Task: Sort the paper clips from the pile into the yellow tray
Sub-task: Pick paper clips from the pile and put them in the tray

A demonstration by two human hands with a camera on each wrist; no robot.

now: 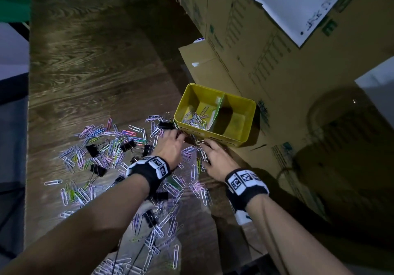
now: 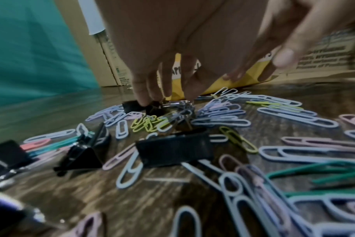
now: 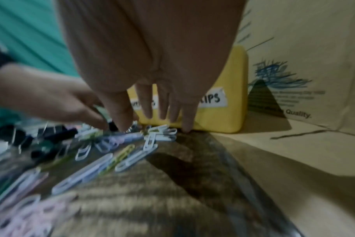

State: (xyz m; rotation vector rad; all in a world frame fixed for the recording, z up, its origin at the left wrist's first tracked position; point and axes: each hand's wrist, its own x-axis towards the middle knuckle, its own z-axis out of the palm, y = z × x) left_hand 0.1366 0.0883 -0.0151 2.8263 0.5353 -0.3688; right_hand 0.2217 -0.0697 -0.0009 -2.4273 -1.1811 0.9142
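Observation:
The yellow tray [image 1: 245,112] has two compartments; its left one holds several paper clips [image 1: 195,120]. The pile [image 1: 102,146] of pastel paper clips mixed with black binder clips [image 2: 172,149] spreads over the wooden table. My left hand [image 1: 181,138] reaches down just in front of the tray. Its fingers and thumb [image 2: 168,97] pinch a small bunch of silver clips [image 2: 177,102] beside a black binder clip. My right hand [image 1: 204,146] is close by on the right. Its straight fingers [image 3: 186,126] touch white clips [image 3: 162,131] at the tray's labelled front wall [image 3: 223,115].
Cardboard boxes [image 1: 266,50] stand right behind and to the right of the tray. A flattened cardboard sheet [image 3: 294,152] lies under the tray's right side. The table's far left part [image 1: 85,50] is bare wood. Clips also lie under my forearms.

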